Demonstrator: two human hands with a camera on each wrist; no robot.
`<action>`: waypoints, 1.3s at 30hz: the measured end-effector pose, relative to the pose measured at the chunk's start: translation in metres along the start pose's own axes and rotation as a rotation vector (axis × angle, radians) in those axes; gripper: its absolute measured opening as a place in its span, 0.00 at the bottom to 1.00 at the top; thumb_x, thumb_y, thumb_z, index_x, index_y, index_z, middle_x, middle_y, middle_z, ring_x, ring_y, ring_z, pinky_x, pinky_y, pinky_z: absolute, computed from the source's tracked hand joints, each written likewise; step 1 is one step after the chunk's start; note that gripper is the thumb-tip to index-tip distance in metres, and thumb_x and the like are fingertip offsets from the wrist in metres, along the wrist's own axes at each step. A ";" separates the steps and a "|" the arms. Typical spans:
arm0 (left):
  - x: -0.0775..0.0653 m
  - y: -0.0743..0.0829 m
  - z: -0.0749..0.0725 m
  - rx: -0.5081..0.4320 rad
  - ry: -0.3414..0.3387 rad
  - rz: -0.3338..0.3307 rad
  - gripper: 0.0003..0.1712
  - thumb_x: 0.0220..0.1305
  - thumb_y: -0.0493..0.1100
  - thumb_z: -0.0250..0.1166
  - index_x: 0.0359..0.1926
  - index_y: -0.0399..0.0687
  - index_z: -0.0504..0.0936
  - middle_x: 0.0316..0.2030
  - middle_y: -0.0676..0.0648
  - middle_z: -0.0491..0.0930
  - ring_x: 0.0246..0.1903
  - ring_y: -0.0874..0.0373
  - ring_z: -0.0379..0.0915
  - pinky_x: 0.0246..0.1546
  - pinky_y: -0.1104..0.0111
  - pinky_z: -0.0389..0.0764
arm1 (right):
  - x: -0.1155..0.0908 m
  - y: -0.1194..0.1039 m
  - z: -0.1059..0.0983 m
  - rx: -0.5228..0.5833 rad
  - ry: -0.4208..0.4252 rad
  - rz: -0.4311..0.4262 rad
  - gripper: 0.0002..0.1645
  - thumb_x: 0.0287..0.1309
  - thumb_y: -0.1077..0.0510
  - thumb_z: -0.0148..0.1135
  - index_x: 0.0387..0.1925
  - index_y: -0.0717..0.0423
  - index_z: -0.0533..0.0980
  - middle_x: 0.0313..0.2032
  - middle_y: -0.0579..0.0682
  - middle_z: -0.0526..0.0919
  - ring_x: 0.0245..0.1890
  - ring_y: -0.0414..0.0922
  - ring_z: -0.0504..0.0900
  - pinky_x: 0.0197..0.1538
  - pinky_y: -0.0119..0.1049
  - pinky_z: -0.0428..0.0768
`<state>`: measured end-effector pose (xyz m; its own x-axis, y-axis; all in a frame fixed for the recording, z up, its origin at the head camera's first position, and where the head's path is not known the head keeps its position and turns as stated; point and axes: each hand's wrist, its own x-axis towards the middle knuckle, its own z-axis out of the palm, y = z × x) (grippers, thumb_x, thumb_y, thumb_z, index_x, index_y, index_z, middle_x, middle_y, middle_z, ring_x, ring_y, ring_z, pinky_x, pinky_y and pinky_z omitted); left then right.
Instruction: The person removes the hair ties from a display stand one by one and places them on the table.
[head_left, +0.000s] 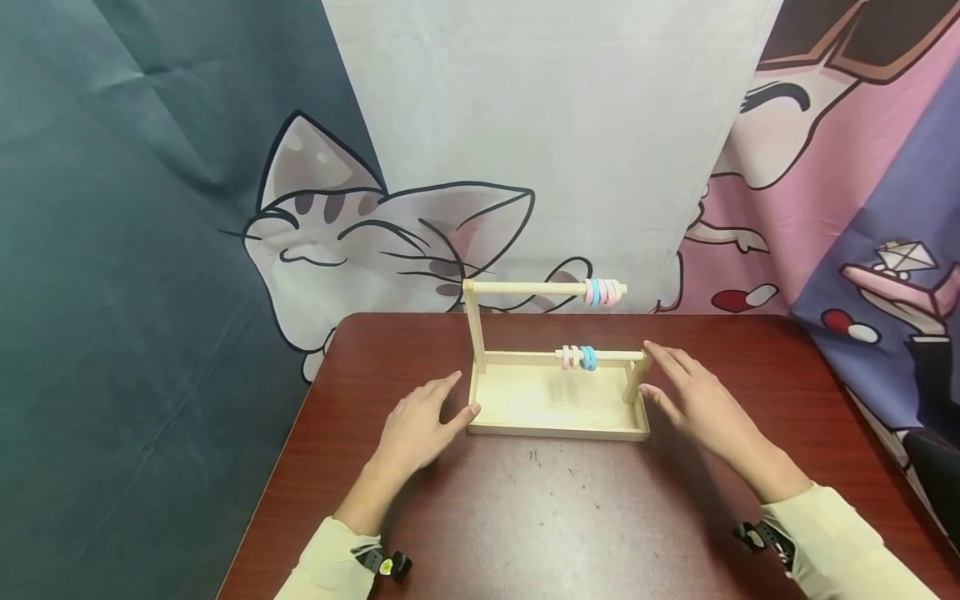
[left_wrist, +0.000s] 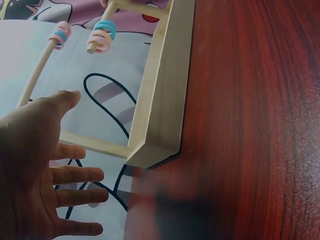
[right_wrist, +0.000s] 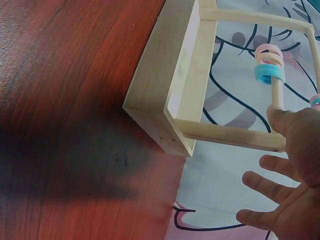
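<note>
A pale wooden stand [head_left: 558,432] has a shallow tray base and two posts, each bearing a horizontal rod. Pink, blue and cream rings [head_left: 603,292] hang near the right end of the upper rod [head_left: 525,288]. On the lower rod [head_left: 618,356], pink, cream and blue rings [head_left: 588,358] sit toward its left tip. My left hand [head_left: 420,425], fingers extended, is beside the tray's left end. At the opposite end, my right hand [head_left: 705,408] is spread near the short post [right_wrist: 230,135]. Whether either hand touches the wood, I cannot tell.
The stand is on a dark red-brown table [head_left: 540,517], toward its back edge. Behind it hangs a printed cloth [head_left: 585,150] with cartoon cats. A grey-green curtain [head_left: 135,333] is on the left. Both wrists wear black straps.
</note>
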<state>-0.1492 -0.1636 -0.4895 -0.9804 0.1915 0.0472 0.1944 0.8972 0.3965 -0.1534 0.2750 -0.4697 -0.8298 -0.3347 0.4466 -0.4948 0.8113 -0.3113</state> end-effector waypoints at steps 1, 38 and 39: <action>0.000 0.000 0.001 -0.001 -0.004 0.000 0.49 0.75 0.81 0.56 0.84 0.60 0.70 0.77 0.44 0.78 0.74 0.40 0.76 0.73 0.39 0.76 | 0.001 0.000 0.001 0.000 0.004 -0.002 0.48 0.61 0.62 0.81 0.79 0.59 0.70 0.62 0.66 0.82 0.61 0.69 0.83 0.61 0.71 0.81; 0.029 0.034 0.013 -0.155 -0.016 0.187 0.33 0.83 0.65 0.58 0.79 0.58 0.76 0.76 0.46 0.78 0.78 0.44 0.72 0.74 0.41 0.76 | 0.020 0.004 0.019 -0.063 0.087 0.001 0.34 0.60 0.78 0.70 0.66 0.57 0.83 0.47 0.58 0.87 0.41 0.60 0.85 0.36 0.59 0.83; 0.031 0.034 0.014 -0.157 -0.015 0.189 0.33 0.83 0.65 0.59 0.79 0.58 0.76 0.76 0.46 0.78 0.78 0.44 0.72 0.75 0.41 0.75 | 0.020 0.004 0.019 -0.063 0.087 0.001 0.33 0.60 0.78 0.70 0.66 0.56 0.83 0.48 0.58 0.87 0.41 0.60 0.85 0.36 0.60 0.83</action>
<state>-0.1725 -0.1215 -0.4873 -0.9261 0.3573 0.1210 0.3658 0.7722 0.5195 -0.1765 0.2622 -0.4782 -0.8032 -0.2930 0.5187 -0.4745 0.8411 -0.2595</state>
